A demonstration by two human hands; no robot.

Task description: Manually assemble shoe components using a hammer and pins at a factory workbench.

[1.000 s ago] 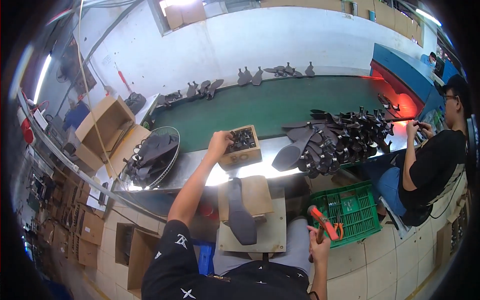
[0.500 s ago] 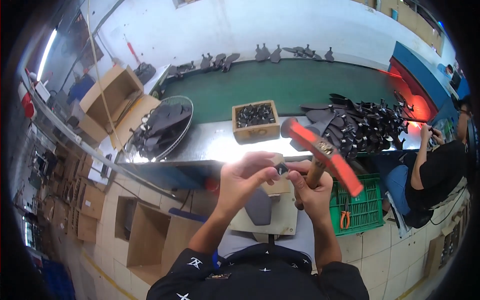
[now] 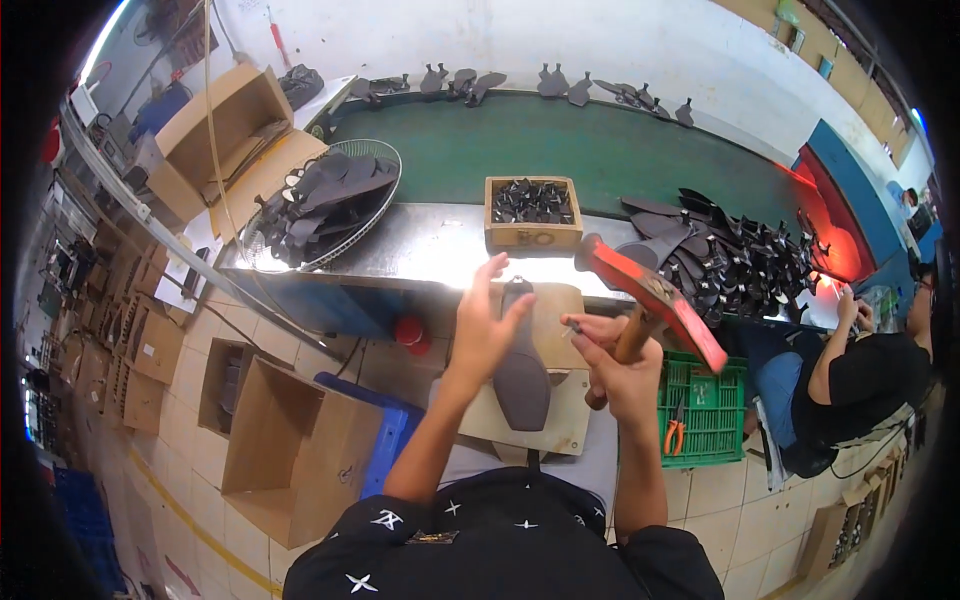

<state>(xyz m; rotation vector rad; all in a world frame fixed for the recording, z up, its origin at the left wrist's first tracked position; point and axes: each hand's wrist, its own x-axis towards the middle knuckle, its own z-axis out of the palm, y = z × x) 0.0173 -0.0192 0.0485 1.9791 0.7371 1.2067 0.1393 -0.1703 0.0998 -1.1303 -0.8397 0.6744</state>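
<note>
A dark grey shoe insole (image 3: 522, 390) lies on the pale work board (image 3: 562, 415) in front of me, with a small dark piece at its far end. My left hand (image 3: 482, 330) is open over the left side of the insole, thumb and fingers spread apart, holding nothing. In my right hand (image 3: 625, 378) is a hammer (image 3: 650, 300) with a red head and wooden handle, its head raised above the fist. Thumb and forefinger of that same hand also pinch a tiny dark bit, too small to name.
Ahead is a wooden box (image 3: 534, 235) of small black parts. A wire basket (image 3: 390, 200) of insoles stands left, a heap of insoles with black heels (image 3: 735, 265) right. A green crate (image 3: 705, 440) with pliers (image 3: 675, 435) is beside me. A co-worker (image 3: 860, 370) sits right.
My left hand has come away from the right and opened. The small dark piece both hands held together now appears at the insole's far end. The view has shifted slightly.
</note>
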